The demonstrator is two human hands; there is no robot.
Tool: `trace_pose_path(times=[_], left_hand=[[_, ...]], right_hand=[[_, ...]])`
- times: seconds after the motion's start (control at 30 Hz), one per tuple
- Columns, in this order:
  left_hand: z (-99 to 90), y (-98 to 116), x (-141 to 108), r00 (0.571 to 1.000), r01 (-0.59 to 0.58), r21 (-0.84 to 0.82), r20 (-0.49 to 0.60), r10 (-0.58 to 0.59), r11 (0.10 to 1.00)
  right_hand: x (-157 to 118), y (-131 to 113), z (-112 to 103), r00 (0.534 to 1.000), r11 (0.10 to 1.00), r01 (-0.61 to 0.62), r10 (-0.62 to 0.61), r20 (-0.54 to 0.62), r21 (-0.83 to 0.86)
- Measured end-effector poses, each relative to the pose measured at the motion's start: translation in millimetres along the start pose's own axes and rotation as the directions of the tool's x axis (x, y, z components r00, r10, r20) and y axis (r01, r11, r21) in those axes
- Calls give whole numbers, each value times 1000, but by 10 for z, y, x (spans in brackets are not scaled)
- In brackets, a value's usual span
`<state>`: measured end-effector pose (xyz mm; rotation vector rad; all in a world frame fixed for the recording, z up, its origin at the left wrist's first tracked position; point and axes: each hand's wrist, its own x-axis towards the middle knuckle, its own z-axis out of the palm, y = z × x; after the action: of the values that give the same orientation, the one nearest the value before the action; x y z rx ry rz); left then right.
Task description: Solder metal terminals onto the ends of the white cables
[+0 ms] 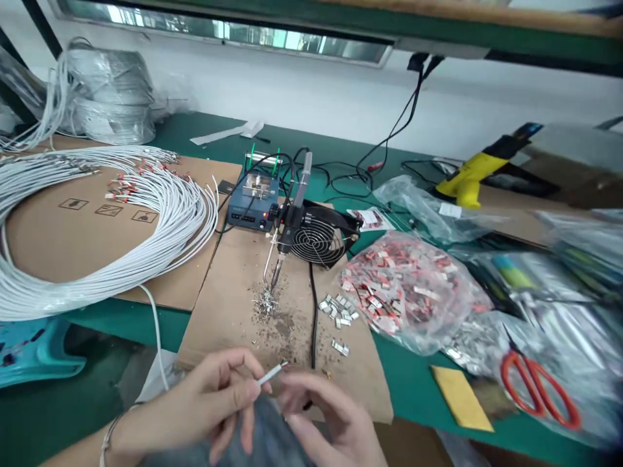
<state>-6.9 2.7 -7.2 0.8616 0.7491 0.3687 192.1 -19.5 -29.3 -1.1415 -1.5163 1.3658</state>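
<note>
One slim white round cable (pixel 270 373), pinched in our left hand (pixel 228 397), slants forward-right toward our right hand (pixel 335 415), whose grip's unclear.

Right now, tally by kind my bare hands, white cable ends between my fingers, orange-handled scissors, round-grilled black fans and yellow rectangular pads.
Left hand and right hand: 2
Held white cable end: 1
Orange-handled scissors: 1
Round-grilled black fan: 1
Yellow rectangular pad: 1
Total: 6
</note>
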Motion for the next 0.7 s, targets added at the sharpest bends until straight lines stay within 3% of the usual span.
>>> trace_pose_path(times=[0.1, 0.2, 0.3, 0.4, 0.5, 0.57, 0.63, 0.67, 0.7], left_hand=[[4, -36, -51, 997, 43, 109, -73, -35, 993], [19, -61, -88, 984, 80, 235, -172, -39, 969], [40, -107, -76, 969, 100, 363, -245, -9, 926], [95, -144, -20, 958, 44, 358, -279, 61, 933], [164, -152, 34, 893, -2, 257, -434, 117, 966], [184, -143, 51, 823, -24, 211, -550, 140, 977], [171, -130, 54, 769, -46, 192, -619, 158, 980], [154, -125, 52, 752, -45, 195, -639, 162, 980], [135, -123, 49, 737, -37, 210, -654, 168, 977]], right_hand=[[131, -54, 139, 994, 1000, -4, 4, -108, -7], [177, -95, 162, 995, 998, -19, 14, -95, -57], [169, -75, 193, 991, 994, -111, 111, -73, 7], [119, -7, 323, 982, 978, -146, 162, -101, 146], [68, 24, 361, 968, 973, -38, 92, -233, 227], [69, -20, 190, 991, 990, -12, 30, -133, 140], [125, -101, -153, 999, 999, 10, -13, -49, -49], [180, -140, -364, 989, 965, 22, -60, -138, -262], [254, -167, -583, 962, 865, -18, -122, -245, -502]])
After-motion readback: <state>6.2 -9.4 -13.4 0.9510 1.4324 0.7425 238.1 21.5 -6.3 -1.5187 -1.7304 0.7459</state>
